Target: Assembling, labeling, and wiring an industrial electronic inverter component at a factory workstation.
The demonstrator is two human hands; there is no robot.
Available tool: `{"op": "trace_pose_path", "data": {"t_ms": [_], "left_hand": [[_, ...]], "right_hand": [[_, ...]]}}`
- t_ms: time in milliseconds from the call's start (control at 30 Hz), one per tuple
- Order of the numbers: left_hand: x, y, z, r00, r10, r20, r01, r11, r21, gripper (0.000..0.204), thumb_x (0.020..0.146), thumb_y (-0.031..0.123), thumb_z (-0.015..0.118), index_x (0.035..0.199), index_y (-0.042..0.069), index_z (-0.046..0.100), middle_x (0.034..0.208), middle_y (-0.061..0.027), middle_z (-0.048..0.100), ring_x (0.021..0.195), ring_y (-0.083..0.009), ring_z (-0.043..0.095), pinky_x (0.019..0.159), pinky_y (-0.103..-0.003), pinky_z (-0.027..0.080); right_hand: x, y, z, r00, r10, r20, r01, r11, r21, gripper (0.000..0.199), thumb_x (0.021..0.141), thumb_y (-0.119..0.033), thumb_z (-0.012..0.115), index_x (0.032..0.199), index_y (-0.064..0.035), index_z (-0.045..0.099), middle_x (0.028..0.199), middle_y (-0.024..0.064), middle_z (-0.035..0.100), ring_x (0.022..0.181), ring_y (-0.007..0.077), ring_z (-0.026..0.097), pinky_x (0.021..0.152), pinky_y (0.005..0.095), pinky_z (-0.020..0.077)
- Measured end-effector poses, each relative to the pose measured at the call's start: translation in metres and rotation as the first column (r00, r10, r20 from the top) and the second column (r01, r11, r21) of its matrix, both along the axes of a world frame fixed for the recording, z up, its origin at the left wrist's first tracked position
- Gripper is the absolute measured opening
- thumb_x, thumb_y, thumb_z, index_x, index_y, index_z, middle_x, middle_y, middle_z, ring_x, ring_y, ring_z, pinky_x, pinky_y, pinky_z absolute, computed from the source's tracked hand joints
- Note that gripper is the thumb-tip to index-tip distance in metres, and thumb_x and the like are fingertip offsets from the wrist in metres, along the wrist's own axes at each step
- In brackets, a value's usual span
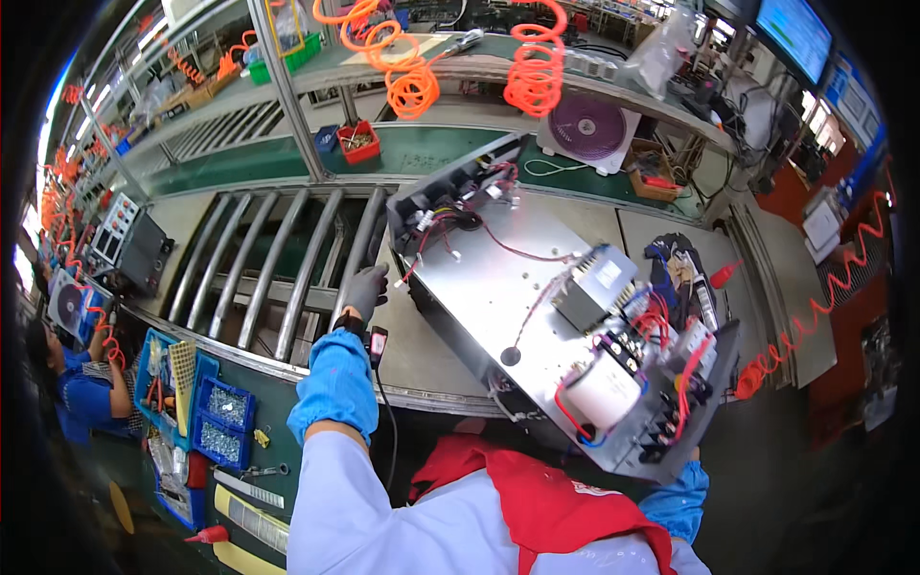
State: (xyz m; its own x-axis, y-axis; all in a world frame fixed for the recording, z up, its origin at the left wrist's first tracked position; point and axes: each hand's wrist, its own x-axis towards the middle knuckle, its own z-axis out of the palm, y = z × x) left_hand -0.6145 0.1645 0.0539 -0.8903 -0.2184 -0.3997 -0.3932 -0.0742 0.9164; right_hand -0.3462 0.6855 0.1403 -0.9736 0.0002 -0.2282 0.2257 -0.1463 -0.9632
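Tilting right of the left hand's (pixel 366 290) loosely curled, empty-looking fingers, the metal chassis (pixel 494 297) is hiding the right hand, whose fingers I cannot tell; the transformer (pixel 604 275) is seemingly sitting mounted; loose connectors (pixel 455 256) nearer the left fingers are apparently awaiting attachment.

A flat grey bench (pixel 419 343) bears an open silver metal chassis (pixel 513 297). Right of the chassis lies crumpled dark cloth (pixel 675 264).

Glare on chassis (pixel 489 283) — dark edges
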Motion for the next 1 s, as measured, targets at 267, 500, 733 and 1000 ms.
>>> {"op": "trace_pose_path", "data": {"t_ms": [267,500,733,1000], "left_hand": [[-0.172,0.156,-0.028,0.679,-0.695,-0.234,0.684,0.716,-0.142,0.037,0.087,0.040,0.060,0.101,0.006,0.065,0.090,-0.0056,0.065,0.082,-0.0193,0.064,0.068,-0.037,0.052],[-0.265,0.448,0.162,0.090,-0.872,-0.482,0.822,0.339,-0.459,0.037,0.087,0.040,0.060,0.102,0.006,0.064,0.090,-0.0065,0.065,0.083,-0.0201,0.064,0.069,-0.038,0.051],[-0.144,0.624,0.189,-0.477,-0.843,-0.247,0.669,-0.166,-0.725,0.038,0.087,0.040,0.060,0.104,0.006,0.063,0.091,-0.0075,0.065,0.084,-0.0210,0.064,0.070,-0.038,0.051],[0.079,0.661,0.112,-0.797,-0.603,-0.025,0.414,-0.516,-0.750,0.039,0.087,0.040,0.060,0.105,0.006,0.062,0.092,-0.0086,0.065,0.085,-0.0219,0.064,0.071,-0.039,0.051]], "right_hand": [[-0.098,-0.114,0.001,0.994,-0.098,0.042,0.091,0.985,0.148,0.047,0.098,-0.050,0.045,0.113,-0.0089,0.061,0.098,0.0015,0.062,0.089,0.0103,0.055,0.079,0.0286,0.0465],[-0.051,0.010,0.062,0.894,-0.359,-0.267,0.414,0.890,0.191,0.046,0.097,-0.050,0.046,0.110,-0.0091,0.062,0.094,0.0013,0.062,0.086,0.0103,0.056,0.077,0.0285,0.0466],[-0.068,0.002,0.061,0.709,-0.640,-0.295,0.664,0.747,-0.025,0.045,0.096,-0.049,0.047,0.107,-0.0093,0.064,0.091,0.0011,0.062,0.083,0.0102,0.056,0.074,0.0284,0.0467],[0.013,-0.011,0.006,0.520,-0.803,-0.291,0.758,0.591,-0.276,0.045,0.093,-0.052,0.050,0.097,-0.0106,0.066,0.080,-0.0011,0.061,0.071,0.0087,0.055,0.067,0.0286,0.0457]]}}
